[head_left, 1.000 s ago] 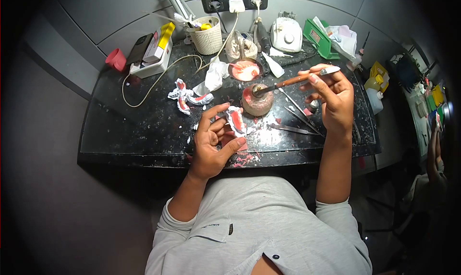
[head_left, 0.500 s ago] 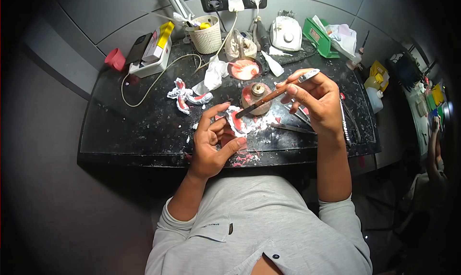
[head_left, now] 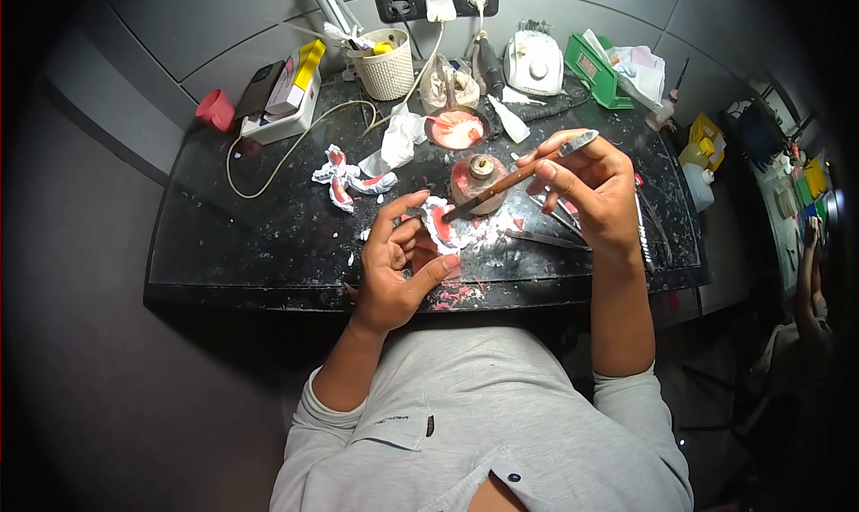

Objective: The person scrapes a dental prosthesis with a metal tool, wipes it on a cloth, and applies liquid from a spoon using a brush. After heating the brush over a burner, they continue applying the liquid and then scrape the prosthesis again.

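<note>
My left hand holds a small white cast with pink wax on it, near the table's front edge. Between the fingers of my right hand is a wooden-handled spatula, slanting down to the left, its dark blade tip at the pink wax. Just behind the blade stands a round glass burner, smeared pink. Other white casts with pink wax lie to the left. A pan of pink wax sits further back.
Crumpled tissue, a woven basket, a white box and a pink cup are at the back left. Behind right stand a white device and a green box. Metal tools lie beside my right hand.
The spatula has turned slightly in my right hand, its tip still at the pink wax. My left hand and the cast have hardly moved.
</note>
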Demonstrator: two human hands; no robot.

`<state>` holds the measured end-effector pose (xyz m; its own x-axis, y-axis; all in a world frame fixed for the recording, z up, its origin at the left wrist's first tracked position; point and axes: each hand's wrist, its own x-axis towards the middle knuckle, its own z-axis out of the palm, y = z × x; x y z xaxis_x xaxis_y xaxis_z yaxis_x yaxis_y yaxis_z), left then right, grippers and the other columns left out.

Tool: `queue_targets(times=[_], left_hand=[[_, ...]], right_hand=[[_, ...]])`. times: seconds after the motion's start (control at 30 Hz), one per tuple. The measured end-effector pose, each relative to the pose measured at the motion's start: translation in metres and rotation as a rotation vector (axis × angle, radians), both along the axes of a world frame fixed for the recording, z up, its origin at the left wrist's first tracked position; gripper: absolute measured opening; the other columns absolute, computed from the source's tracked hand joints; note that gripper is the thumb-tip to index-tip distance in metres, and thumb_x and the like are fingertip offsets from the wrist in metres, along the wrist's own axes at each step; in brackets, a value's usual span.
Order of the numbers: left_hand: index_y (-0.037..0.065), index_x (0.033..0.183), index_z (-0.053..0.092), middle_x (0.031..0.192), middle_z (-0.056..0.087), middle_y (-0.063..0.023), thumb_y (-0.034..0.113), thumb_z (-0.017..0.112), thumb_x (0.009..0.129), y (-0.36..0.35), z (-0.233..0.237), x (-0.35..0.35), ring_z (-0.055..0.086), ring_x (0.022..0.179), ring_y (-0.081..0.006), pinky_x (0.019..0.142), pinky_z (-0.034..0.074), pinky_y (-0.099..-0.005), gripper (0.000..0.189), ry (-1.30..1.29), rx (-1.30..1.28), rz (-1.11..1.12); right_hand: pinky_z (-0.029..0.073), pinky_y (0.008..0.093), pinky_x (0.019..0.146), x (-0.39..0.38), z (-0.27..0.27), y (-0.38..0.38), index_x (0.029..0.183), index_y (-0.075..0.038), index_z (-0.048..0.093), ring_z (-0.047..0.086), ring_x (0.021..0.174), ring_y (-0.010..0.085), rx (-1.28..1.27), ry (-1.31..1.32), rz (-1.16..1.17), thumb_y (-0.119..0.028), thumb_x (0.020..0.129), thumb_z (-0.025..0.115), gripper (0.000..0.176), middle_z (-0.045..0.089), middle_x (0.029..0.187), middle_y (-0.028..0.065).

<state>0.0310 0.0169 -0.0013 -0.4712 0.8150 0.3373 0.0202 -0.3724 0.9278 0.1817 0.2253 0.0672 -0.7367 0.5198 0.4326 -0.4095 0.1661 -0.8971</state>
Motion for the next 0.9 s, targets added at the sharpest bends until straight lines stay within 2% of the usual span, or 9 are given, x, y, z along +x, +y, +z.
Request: queue_targets(times=[0.33,0.6,0.9], left_hand=[[0.000,0.146,0.034,0.106,0.067,-0.0133,-0.006,0.074,0.083,0.0003,0.0021,0.0019,0.066,0.094,-0.0132,0.085,0.057,-0.0277,0.075,-0.011,0.001,0.008],[-0.001,0.145,0.032,0.116,0.067,-0.0202,-0.005,0.074,0.084,0.0004,0.0017,0.0018,0.067,0.096,-0.0158,0.085,0.058,-0.0293,0.074,-0.036,0.006,-0.006],[-0.001,0.145,0.031,0.118,0.066,-0.0216,-0.005,0.072,0.085,0.0003,0.0028,0.0018,0.068,0.095,-0.0170,0.083,0.059,-0.0302,0.073,-0.057,0.000,-0.009]], right_hand=[[0.054,0.0213,0.055,-0.0009,-0.0002,-0.0023,0.106,0.002,0.064,0.071,0.081,0.0135,-0.005,0.007,-0.019,0.000,0.090,0.070,0.017,0.075,0.097,0.0143],[0.054,0.0218,0.054,0.0009,0.0002,-0.0009,0.105,0.002,0.065,0.071,0.078,0.0132,-0.013,-0.022,0.016,-0.002,0.090,0.072,0.017,0.075,0.096,0.0136],[0.054,0.0218,0.054,0.0012,-0.0003,-0.0001,0.105,0.003,0.064,0.070,0.076,0.0134,-0.011,-0.005,0.018,-0.002,0.090,0.071,0.017,0.074,0.095,0.0144]])
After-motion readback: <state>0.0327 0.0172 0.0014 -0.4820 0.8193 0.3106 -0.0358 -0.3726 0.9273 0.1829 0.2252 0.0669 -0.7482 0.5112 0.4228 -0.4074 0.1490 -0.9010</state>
